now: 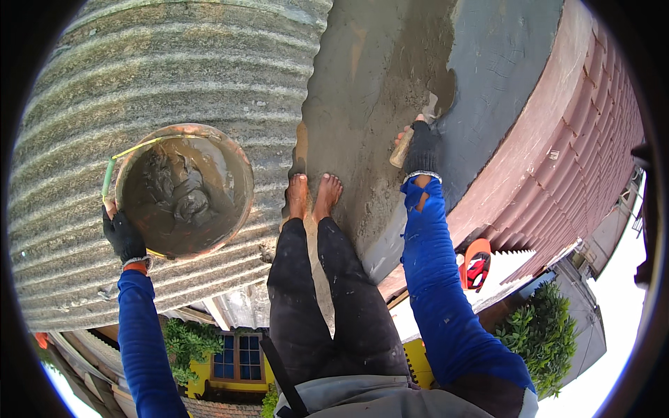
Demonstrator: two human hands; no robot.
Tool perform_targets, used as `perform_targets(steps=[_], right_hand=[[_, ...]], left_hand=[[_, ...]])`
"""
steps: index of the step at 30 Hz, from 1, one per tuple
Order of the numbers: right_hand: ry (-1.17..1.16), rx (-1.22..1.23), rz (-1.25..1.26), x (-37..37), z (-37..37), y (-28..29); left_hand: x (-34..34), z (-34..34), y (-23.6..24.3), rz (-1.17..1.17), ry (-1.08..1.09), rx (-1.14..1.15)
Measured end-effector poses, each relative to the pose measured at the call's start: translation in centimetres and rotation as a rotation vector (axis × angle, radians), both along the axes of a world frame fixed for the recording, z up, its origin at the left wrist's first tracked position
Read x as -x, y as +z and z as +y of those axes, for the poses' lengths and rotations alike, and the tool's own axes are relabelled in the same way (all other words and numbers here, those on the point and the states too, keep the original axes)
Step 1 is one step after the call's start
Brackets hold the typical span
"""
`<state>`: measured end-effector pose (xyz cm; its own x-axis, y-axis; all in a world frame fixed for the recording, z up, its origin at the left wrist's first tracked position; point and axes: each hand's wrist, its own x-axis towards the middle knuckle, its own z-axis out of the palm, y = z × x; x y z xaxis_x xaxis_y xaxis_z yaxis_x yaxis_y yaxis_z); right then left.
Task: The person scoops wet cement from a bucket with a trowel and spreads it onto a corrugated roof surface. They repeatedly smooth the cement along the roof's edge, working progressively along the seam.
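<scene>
Ribbed grey sheeting (268,104), pitted and weathered, forms the left surface; its wavy right edge borders a strip of mortar (348,118). Your bucket (191,129) is over this sheeting, nearer its right edge than its left. The bucket is round, with a stained, orange-tinged rim and a thin yellow handle (136,147) fitted with a green sleeve. It contains wet grey mix (187,191), heaped in glossy folds toward the centre.

Your left grip (125,233), in a black knitted glove with bare fingertips, is at the bucket's left side, fingers beside the lower end of the green sleeve. You cannot tell from this view how firmly it is closed.

Your right grip (422,145), gloved likewise, is clenched around the wooden handle of a trowel (401,152). Its pale metal blade is at the boundary between the strip's rough brownish middle and a smoother, dark grey layer (491,83) along its right side. Beyond the strip's right edge run a pinkish border (512,160) and overlapping reddish roof tiles (585,132).

Your bare feet (297,195) are at the strip's left edge. Your blue right sleeve (437,258) has a hole near the cuff. An orange cap (478,249) bearing a red, black and white graphic is near the border's lower end, beside that sleeve.
</scene>
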<state>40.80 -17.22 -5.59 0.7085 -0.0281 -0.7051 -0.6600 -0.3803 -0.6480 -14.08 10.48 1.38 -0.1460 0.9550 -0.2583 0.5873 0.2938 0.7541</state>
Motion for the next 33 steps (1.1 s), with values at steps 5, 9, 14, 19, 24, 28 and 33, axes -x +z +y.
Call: perform_targets(steps=[5, 9, 14, 19, 24, 28, 33], right_hand=[[0.303, 0.022, -0.096, 0.5, 1.5, -0.7], [0.306, 0.060, -0.138, -2.4, 4.2, -4.4], [0.160, -0.009, -0.166, -5.8, 4.5, -8.7], [0.178, 0.028, -0.101, -6.1, 3.4, -11.7], [0.164, 0.091, 0.068, -2.8, 1.6, -11.9], [0.259, 0.091, 0.120, -0.5, 0.9, -9.9], [0.308, 0.068, -0.109, -5.1, 3.8, -8.4]], left_hand=[[-0.1, -0.2, 0.1, 0.002, -0.031, 0.006], [0.0, -0.1, 0.2, -0.032, 0.007, 0.039], [0.6, 0.2, 0.0, -0.019, -0.002, 0.045], [0.9, 0.3, -0.1, -0.073, 0.054, 0.067], [0.9, 0.1, 0.0, 0.003, -0.042, 0.021], [1.0, 0.1, 0.0, -0.065, 0.013, 0.059], [1.3, 0.1, -0.2, 0.009, -0.022, 0.035]])
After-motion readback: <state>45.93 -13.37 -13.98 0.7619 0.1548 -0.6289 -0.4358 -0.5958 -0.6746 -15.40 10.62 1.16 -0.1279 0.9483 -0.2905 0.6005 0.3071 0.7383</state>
